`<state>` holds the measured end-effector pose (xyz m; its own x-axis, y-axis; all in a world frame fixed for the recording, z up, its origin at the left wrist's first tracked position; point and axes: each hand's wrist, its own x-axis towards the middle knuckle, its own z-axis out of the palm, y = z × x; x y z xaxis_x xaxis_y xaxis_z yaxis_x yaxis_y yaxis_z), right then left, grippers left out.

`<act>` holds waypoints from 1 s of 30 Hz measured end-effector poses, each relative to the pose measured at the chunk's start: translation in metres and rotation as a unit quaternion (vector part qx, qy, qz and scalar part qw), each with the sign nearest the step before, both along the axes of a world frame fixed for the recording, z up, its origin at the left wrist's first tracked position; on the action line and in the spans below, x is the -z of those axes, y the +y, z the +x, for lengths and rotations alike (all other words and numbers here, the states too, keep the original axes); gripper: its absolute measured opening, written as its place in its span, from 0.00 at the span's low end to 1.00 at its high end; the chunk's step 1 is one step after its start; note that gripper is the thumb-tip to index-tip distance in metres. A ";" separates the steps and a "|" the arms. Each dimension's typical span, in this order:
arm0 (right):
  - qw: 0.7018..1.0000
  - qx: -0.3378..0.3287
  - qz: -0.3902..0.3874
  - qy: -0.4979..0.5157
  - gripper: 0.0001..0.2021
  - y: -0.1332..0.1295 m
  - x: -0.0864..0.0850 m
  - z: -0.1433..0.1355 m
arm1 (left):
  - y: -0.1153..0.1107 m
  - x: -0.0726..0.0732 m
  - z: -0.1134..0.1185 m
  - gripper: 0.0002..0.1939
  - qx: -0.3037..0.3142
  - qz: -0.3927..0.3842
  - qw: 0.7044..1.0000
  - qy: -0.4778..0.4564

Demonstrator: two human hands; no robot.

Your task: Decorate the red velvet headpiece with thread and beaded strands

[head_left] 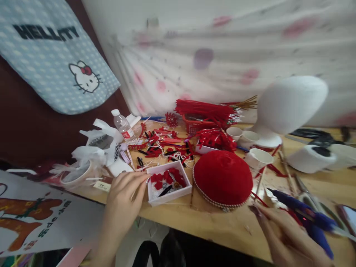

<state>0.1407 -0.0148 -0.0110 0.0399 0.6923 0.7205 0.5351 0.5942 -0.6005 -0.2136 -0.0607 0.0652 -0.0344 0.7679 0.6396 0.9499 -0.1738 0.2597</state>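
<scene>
My left hand [125,194] is at the left rim of a small white box [169,198], its fingers closed on that edge. Inside the box lie red flower pieces [158,181], clear beads and a black clip. To the right sits a round red velvet hat [222,178] with a beaded trim along its lower edge. My right hand [283,230] is just right of the hat, thumb and fingers pinched together. Whatever is between those fingertips is too small or blurred to make out. A blue glue gun [300,205] lies beside this hand.
Red trimmings, black clips and bead strings [164,148] cover the table's middle. Behind them stand a red basket [191,126] and a water bottle [122,126]. White cups [258,157], a white foam head [289,105], scissors [308,196] and a phone [347,217] are rightward.
</scene>
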 end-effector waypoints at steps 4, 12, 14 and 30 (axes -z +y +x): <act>0.997 -0.070 0.024 0.007 0.08 -0.003 0.003 -0.014 | -0.015 0.001 0.012 0.15 -0.004 -0.084 0.996 -0.020; 0.983 -0.114 0.103 -0.103 0.08 -0.008 -0.017 -0.022 | 0.052 0.004 0.021 0.05 0.070 -0.348 0.934 0.042; 0.978 -0.129 0.110 -0.119 0.09 -0.009 -0.025 -0.022 | 0.064 0.010 0.026 0.07 0.061 -0.379 0.921 0.064; 0.970 -0.236 0.003 -0.055 0.11 0.008 -0.032 -0.043 | 0.067 0.038 0.015 0.11 0.020 -0.365 0.930 0.047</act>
